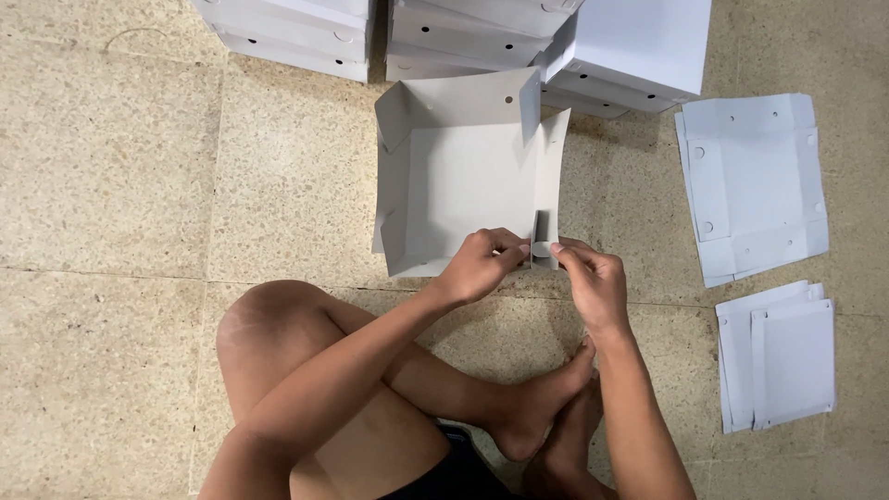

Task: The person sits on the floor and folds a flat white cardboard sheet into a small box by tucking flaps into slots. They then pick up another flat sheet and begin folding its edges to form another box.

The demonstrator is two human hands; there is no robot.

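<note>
The half-folded grey-white cardboard box [468,181] lies open on the speckled beige stone floor [111,185], just beyond the crossed legs of the seated person. Its far wall stands upright with a small round hole near the right end, its left wall leans outward, and its right wall rises along the edge. At the near right corner a small flap is turned up. The left hand [480,264] reaches in from the near left, and its fingers are pinched together on the near edge of the box beside that corner. The right hand [593,282] comes from the near right; thumb and forefinger are closed on the corner flap, touching the left hand's fingertips.

Far across the floor, a row of finished white cardboard boxes [556,37] is stacked along the top edge of the view, touching the far wall of the open box. To the right, well apart from the hands, lies a pile of flat unfolded cardboard blanks [755,185]; nearer, a second smaller pile of flat folded sheets [782,356].
</note>
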